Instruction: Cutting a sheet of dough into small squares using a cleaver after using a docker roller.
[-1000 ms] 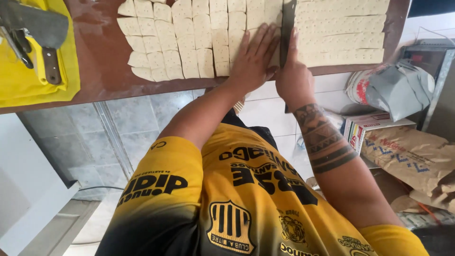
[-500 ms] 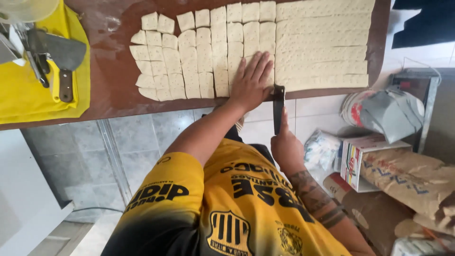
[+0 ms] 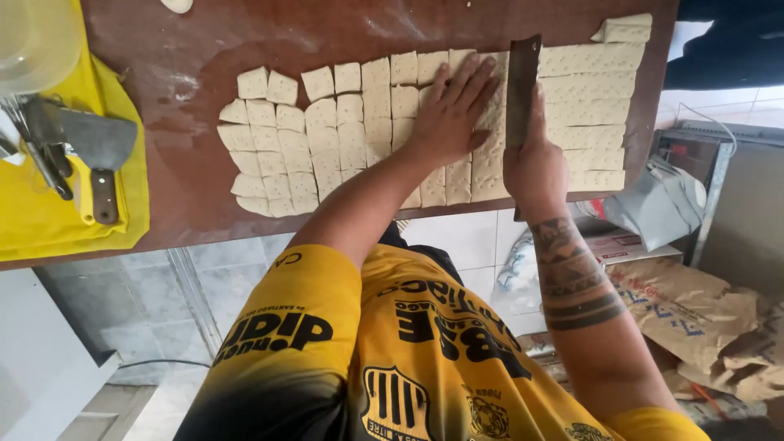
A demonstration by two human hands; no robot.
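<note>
Pressing flat with fingers spread, the left hand steadies a pale, pricked dough sheet on the brown table, partly cut into squares, while the right hand grips what appears to be a cleaver standing on the dough.

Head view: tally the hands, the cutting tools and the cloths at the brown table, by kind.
Hands: 2 (left hand flat on the dough sheet, right hand with its grip on the long blade)
Long blade: 1
Scraper: 1
Yellow cloth: 1
Total: 5
</note>
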